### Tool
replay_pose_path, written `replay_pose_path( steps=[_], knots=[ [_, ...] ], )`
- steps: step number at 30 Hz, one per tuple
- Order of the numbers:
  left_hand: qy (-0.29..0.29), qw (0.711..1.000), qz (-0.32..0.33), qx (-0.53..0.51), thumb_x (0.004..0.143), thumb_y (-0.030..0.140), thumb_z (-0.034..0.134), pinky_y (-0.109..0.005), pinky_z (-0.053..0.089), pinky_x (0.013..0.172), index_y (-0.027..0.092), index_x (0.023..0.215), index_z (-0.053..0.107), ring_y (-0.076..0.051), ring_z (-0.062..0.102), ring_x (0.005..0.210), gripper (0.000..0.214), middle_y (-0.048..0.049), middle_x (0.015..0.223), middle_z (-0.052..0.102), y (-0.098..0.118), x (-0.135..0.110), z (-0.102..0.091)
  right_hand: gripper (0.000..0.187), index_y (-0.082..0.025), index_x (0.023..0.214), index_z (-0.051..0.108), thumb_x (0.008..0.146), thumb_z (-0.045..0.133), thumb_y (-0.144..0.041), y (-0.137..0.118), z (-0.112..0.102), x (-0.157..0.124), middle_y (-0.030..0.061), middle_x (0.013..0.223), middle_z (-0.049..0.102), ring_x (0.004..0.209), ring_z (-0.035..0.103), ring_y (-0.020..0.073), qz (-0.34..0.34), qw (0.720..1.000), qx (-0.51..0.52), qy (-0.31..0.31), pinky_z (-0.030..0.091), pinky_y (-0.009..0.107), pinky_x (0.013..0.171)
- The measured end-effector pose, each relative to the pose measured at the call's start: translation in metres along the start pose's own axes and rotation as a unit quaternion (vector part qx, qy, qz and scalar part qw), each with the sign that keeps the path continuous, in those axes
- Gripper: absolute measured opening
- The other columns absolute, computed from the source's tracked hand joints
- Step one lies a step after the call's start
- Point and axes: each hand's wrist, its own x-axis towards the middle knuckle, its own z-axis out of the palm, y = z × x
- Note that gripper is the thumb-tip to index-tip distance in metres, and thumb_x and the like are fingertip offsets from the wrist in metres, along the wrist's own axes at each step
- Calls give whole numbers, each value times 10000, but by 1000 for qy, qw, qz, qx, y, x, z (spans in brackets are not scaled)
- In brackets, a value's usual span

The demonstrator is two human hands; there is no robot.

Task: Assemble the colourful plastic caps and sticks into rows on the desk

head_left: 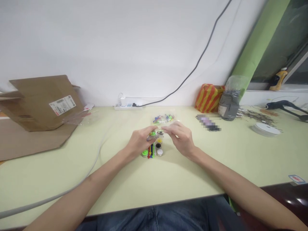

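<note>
My left hand and my right hand meet over the middle of the pale green table. Both pinch a small clear plastic bag with a green piece inside it. Just below the hands lie small round parts: a green one, a black one, a white one and a yellow one. A bundle of coloured sticks lies among them. Behind the hands sits another clear bag of coloured bits.
A flattened cardboard box lies at the left. A white power strip and dark cable run along the wall. A striped bag, a grey pouch, a phone and a white roll stand at the right. A grey cable crosses the table's left.
</note>
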Motion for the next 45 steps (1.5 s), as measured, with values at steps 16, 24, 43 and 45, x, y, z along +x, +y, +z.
replay_pose_path(
  steps=[16,24,43,45],
  knots=[
    [10,996,-56,63,910,356,600,-260,475,736,284,1180,640,-193,715,862,282,8,1026,761,-13,4,-4,238,-156,1098,673,908,529,-149,99,-24,-13,147,1010,691,962,593,261,280,863,-305,-291,385,316,774],
    [18,992,-107,65,890,350,607,-263,457,707,288,1146,629,-183,693,785,264,31,924,749,-13,5,-5,307,-206,966,682,911,409,-76,76,-28,4,56,883,710,792,625,191,245,923,-241,-176,362,270,682],
    [25,992,-102,76,880,320,604,-279,463,749,295,1158,611,-209,698,892,280,12,1018,744,-24,5,-4,406,-217,990,632,836,357,39,27,-21,6,25,765,620,699,599,150,-1,997,-76,-27,429,249,615],
    [21,993,-94,72,885,327,599,-282,468,756,291,1168,610,-209,699,904,286,10,1034,744,-22,5,-3,393,-218,1005,630,864,358,28,24,-16,4,31,792,658,719,624,149,-5,997,-61,-39,457,248,639]
  ],
)
